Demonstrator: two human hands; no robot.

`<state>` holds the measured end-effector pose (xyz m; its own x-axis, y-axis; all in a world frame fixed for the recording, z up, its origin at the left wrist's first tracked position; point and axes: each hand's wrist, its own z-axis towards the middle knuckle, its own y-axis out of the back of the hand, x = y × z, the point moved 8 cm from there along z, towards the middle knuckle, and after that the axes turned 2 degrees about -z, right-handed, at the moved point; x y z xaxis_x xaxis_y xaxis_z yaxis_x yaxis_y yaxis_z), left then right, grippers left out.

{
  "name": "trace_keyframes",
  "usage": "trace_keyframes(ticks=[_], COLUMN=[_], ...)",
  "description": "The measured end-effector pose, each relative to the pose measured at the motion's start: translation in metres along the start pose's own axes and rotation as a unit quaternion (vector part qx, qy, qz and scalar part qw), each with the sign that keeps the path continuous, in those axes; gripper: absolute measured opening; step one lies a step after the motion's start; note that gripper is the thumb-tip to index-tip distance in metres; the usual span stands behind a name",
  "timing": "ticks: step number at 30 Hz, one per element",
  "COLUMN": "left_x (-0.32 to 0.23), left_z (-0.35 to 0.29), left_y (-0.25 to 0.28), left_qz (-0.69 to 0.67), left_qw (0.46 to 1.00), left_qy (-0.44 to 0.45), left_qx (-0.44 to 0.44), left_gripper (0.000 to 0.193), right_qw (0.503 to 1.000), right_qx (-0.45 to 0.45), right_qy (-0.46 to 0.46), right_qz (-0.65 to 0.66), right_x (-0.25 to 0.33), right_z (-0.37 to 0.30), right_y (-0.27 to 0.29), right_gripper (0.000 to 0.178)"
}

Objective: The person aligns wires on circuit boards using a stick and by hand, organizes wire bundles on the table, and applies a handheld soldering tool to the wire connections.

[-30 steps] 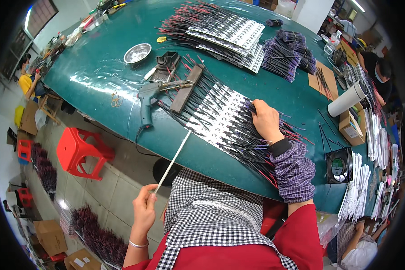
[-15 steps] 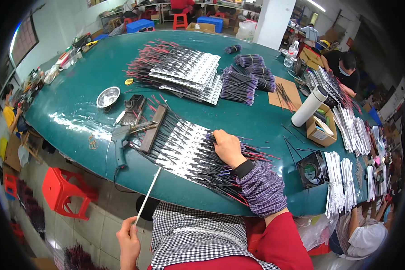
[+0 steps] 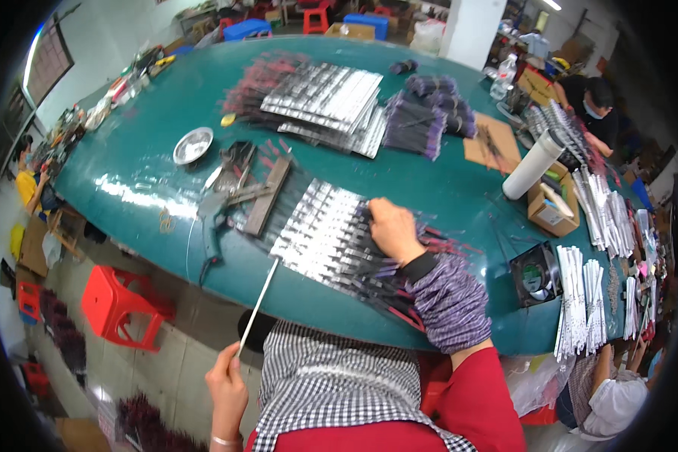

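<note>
My left hand (image 3: pixel 227 388) pinches the lower end of a thin white strip (image 3: pixel 258 303) below the table edge. The strip's upper end meets the near left corner of a white sheet crossed by dark wires (image 3: pixel 322 230). On that sheet's right side rests my right hand (image 3: pixel 393 232), its fingers curled closed over the dark wires; what lies under the fingertips is hidden. Red and purple wire ends fan out past this hand. A dark bar (image 3: pixel 268 197) lies across the wires at the sheet's left, beside a grey-green glue gun (image 3: pixel 211 226).
Farther back are stacked wired sheets (image 3: pixel 328 94), purple-black wire bundles (image 3: pixel 414 124) and a metal bowl (image 3: pixel 193 145). At right stand a white tumbler (image 3: pixel 533 164), a small fan (image 3: pixel 535 276) and white strip bundles (image 3: pixel 571 301). Another person works at far right. A red stool (image 3: pixel 120 305) stands left.
The whole view has shifted, with the scene sitting slightly right and blurred. My left hand still holds the strip, and my right hand stays on the wires.
</note>
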<state>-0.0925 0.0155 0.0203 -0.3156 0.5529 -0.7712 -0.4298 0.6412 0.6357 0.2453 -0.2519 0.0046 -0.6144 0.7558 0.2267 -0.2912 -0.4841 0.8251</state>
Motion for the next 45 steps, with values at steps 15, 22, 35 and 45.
trace_keyframes(ticks=[15,22,35,45], left_x=[0.007,0.005,-0.048,-0.042], left_z=[0.015,0.029,0.104,0.177], left_y=[-0.034,-0.022,-0.086,-0.158], left_qz=[-0.168,-0.105,-0.116,-0.288], left_qw=[0.985,0.992,0.991,0.955], left_qy=[0.022,0.062,-0.049,-0.005], left_qx=[-0.007,0.035,0.034,0.069], left_gripper=[0.026,0.026,0.026,0.025], right_qw=[1.0,1.0,1.0,1.0], right_qx=[0.012,0.005,0.015,0.0], right_qy=[-0.007,-0.008,-0.008,0.012], right_qz=[0.007,0.018,0.006,0.02], right_x=[0.002,0.001,0.0,0.003], right_z=[0.003,0.003,0.003,0.002], right_y=[0.005,0.007,0.006,0.004], right_gripper=[0.016,0.017,0.022,0.018])
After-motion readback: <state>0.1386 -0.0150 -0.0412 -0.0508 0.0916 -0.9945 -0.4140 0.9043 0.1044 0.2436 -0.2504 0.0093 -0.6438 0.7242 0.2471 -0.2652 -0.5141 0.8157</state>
